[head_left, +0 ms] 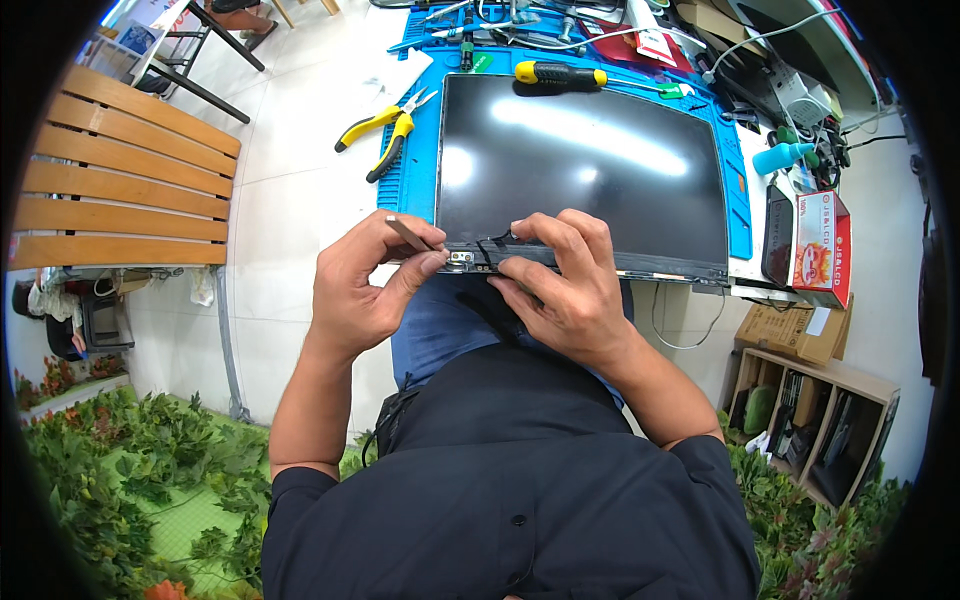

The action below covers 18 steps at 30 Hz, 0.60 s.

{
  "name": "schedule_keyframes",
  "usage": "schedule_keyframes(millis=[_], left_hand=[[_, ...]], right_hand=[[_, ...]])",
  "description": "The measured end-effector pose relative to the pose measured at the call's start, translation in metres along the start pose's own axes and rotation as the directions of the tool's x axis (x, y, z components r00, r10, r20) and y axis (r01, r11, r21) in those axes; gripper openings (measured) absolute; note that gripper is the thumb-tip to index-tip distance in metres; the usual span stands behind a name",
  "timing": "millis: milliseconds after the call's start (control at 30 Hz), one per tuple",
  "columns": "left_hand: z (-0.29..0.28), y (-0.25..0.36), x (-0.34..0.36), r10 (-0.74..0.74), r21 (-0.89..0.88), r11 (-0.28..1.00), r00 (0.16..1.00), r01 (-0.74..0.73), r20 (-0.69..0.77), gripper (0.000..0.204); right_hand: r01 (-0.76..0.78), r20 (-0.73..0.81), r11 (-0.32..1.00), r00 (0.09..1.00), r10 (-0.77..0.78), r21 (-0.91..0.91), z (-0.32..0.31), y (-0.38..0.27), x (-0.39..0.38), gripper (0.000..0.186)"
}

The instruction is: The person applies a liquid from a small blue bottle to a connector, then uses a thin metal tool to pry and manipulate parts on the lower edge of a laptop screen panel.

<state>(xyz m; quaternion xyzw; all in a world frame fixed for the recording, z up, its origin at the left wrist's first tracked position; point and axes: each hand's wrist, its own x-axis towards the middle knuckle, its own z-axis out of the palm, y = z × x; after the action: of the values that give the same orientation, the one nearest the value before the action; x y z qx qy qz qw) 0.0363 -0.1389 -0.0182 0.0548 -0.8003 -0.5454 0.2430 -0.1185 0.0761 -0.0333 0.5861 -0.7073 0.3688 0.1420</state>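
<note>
A laptop screen panel (pixel 590 150) lies face up, its dark glass reflecting bright light and its lower edge toward me. My left hand (pixel 365 280) pinches a thin, flat, greyish-brown strip (pixel 408 234), whose exact kind I cannot make out. Its fingertips are at the panel's near left corner, beside a small metal hinge plate (pixel 460 258). My right hand (pixel 570 285) rests on the panel's lower edge, index finger and thumb curled around a thin black strip (pixel 492 246) there. Both hands work close together.
A blue mat (pixel 738 200) lies under the panel. Yellow-and-black pliers (pixel 385 130) lie at its left, a yellow-and-black screwdriver (pixel 560 75) along the far edge. A blue bottle (pixel 780 158) and red-and-white box (pixel 822 250) stand right. A slatted wooden bench (pixel 130 180) is left.
</note>
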Motion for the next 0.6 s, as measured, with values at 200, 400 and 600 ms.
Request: schedule_keyframes(millis=[200, 400, 600], left_hand=[[-0.001, 0.002, 0.010, 0.127, 0.143, 0.980, 0.988, -0.139, 0.092, 0.024], [-0.008, 0.007, 0.025, 0.158, 0.247, 0.946, 0.964, -0.209, 0.213, 0.030], [-0.011, 0.011, 0.037, 0.133, 0.246, 0.945, 0.942, -0.214, 0.307, 0.033]], right_hand=[[0.025, -0.038, 1.000, 0.999, -0.025, -0.008, 0.007, 0.002, -0.006, 0.025], [0.063, -0.039, 0.998, 0.997, -0.064, -0.021, 0.012, 0.005, -0.010, 0.020], [0.094, -0.067, 0.995, 0.993, -0.095, -0.010, 0.015, 0.008, -0.012, 0.019]])
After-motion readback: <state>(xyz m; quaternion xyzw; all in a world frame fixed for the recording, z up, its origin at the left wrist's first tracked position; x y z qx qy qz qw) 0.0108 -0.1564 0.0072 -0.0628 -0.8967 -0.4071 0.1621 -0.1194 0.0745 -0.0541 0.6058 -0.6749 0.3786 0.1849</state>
